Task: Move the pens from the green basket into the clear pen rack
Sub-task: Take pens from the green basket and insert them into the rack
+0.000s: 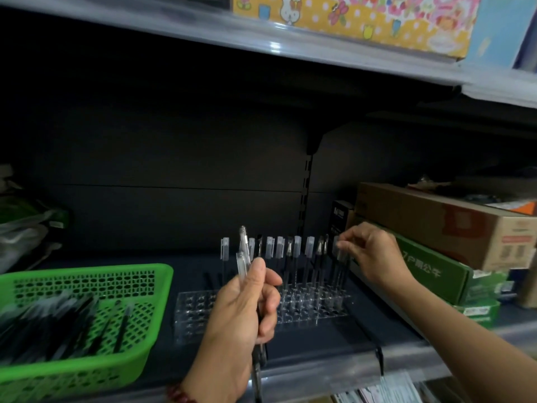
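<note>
At lower centre the left hand (242, 311) gripped several pens (243, 251); the right hand (374, 253) pinched a capped pen (340, 253) standing in the clear pen rack (313, 308).

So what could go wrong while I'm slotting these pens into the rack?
The right hand pinches a pen at the crowded right end of the clear pen rack; nudging it may tip the standing pens beside it. The left hand grips a bundle of pens; one could slip onto the shelf.
</note>
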